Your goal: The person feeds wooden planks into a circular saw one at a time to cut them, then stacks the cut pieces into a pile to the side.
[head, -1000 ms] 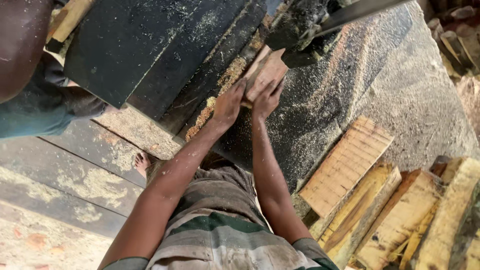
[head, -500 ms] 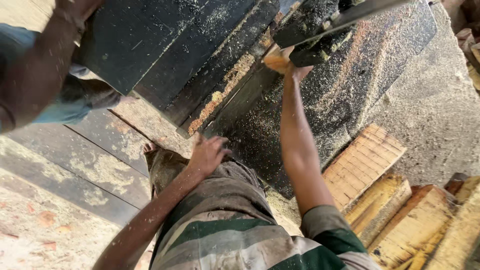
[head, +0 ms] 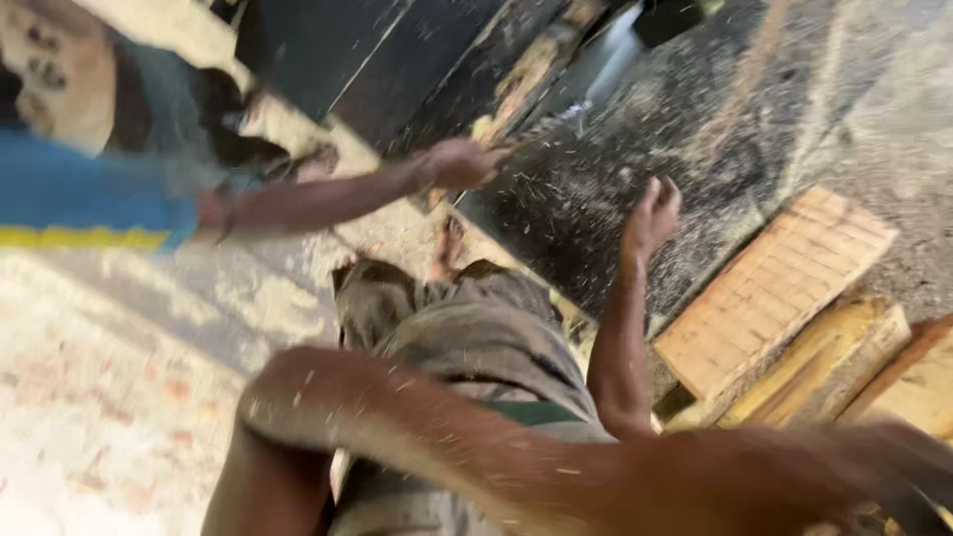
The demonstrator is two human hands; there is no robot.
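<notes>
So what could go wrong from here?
1. The co-worker's hand is right beside what looks like the saw blade, with chips flying: a slip could mean a cut.
2. The right hand hovers bare over the sawdust-covered table, also near the blade.
3. A bare foot stands by the table edge, where an offcut could drop.
</notes>
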